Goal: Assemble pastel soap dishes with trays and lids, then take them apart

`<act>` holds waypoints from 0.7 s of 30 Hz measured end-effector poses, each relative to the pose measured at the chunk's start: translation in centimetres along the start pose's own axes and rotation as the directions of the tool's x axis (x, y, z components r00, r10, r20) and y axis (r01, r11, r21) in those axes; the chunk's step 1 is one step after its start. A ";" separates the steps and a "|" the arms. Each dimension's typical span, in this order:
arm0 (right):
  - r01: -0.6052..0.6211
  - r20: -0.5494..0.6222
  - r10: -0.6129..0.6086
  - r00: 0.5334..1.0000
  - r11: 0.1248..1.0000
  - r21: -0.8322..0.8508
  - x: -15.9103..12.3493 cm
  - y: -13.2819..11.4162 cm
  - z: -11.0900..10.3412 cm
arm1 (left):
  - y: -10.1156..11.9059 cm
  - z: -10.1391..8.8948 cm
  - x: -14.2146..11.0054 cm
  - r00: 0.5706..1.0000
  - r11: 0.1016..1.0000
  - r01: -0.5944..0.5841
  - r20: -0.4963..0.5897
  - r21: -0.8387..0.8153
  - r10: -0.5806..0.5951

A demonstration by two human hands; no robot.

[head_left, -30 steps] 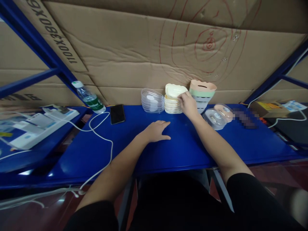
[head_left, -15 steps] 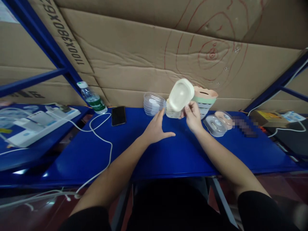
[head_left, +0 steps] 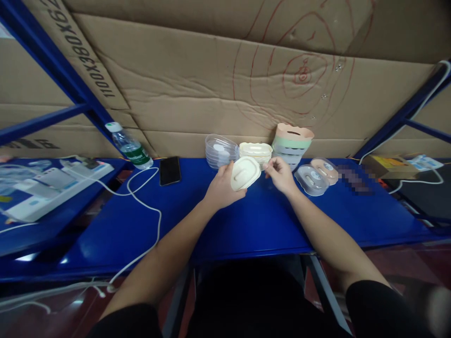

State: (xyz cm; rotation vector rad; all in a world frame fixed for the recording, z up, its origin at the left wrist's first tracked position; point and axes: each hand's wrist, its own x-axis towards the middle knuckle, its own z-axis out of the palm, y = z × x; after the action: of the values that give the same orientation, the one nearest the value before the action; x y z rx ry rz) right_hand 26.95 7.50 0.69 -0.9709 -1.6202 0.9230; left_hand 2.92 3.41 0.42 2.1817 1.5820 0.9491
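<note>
L hand [head_left: 220,188] is part-closed on the cream lid [head_left: 245,173], holding it tilted over the blue tabletop [head_left: 246,225]. R hand [head_left: 280,174] is mostly curled just beside it, can't tell if it's got hold of anything tbh. Cream stack [head_left: 255,149] sits right behind, btwn the clear tubs [head_left: 221,151] & pastel stack [head_left: 292,143].

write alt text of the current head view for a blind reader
The person's left hand holds a cream rounded piece with a raised ridge over a blue table, the right hand close beside it. Behind are stacks of clear plastic containers, cream pieces and scalloped pastel pieces; a black phone and green-labelled clear bottle are at left.
</note>
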 end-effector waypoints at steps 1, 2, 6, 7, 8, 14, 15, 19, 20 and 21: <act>0.036 -0.117 -0.048 0.992 0.995 -0.097 0.3 0.1 -0.9 | -0.1 0.1 0.0 0.999 1.000 -0.012 0.034 0.016 0.011; 0.055 -0.220 -0.101 0.970 0.977 -0.207 0.6 0.1 -1.8 | -0.2 0.1 0.0 0.997 0.999 -0.032 0.066 0.035 0.030; 0.008 -0.416 -0.316 0.853 0.804 -0.594 1.4 -0.2 -5.5 | -0.3 0.7 0.0 0.981 0.983 -0.130 0.160 0.130 0.108; 0.004 -0.415 -0.370 0.831 0.751 -0.661 1.5 -0.4 -6.3 | -0.2 0.8 0.0 0.975 0.978 -0.147 0.190 0.148 0.118; 0.003 -0.403 -0.417 0.815 0.699 -0.715 1.8 -0.6 -7.1 | -0.1 0.8 0.0 0.964 0.974 -0.163 0.237 0.159 0.122; -0.093 -0.325 -0.442 0.836 0.469 -0.878 5.3 -1.4 -9.6 | 1.2 0.4 -0.6 0.801 0.970 -0.205 0.592 0.133 0.088; -0.104 -0.314 -0.429 0.847 0.445 -0.890 6.1 -1.3 -9.7 | 1.4 0.3 -0.7 0.798 0.972 -0.191 0.598 0.138 0.072; -0.111 -0.296 -0.362 0.884 0.453 -0.885 8.5 -0.3 -9.7 | 1.6 0.0 -0.7 0.796 0.975 -0.159 0.605 0.154 0.034; -0.109 -0.303 -0.352 0.885 0.477 -0.872 9.0 0.0 -9.7 | 1.4 0.0 -0.7 0.795 0.975 -0.159 0.605 0.154 0.034; -0.103 -0.309 -0.346 0.886 0.504 -0.858 9.3 0.2 -9.9 | 1.3 0.0 -0.7 0.797 0.975 -0.164 0.602 0.149 0.042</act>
State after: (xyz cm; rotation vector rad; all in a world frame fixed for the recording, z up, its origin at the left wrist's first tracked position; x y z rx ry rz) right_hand 34.86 17.19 5.98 -1.5652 -1.6803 -0.3493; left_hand 3.73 2.28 0.87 2.3848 1.2850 0.0758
